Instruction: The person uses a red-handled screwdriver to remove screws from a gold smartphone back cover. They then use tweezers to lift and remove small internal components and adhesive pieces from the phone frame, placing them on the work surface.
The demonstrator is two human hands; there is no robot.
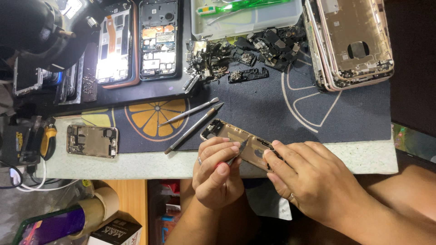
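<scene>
at desk's near edge: gold phone frame (236, 143), pinned flat under right hand (309, 179); left hand (217, 174) closed on thin tool (239, 152), tip kept shallow, pressure light.

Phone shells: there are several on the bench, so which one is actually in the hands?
The gold shell at the mat's front edge, held by both hands. The small one lies alone at left; the stack sits at top right.
</scene>
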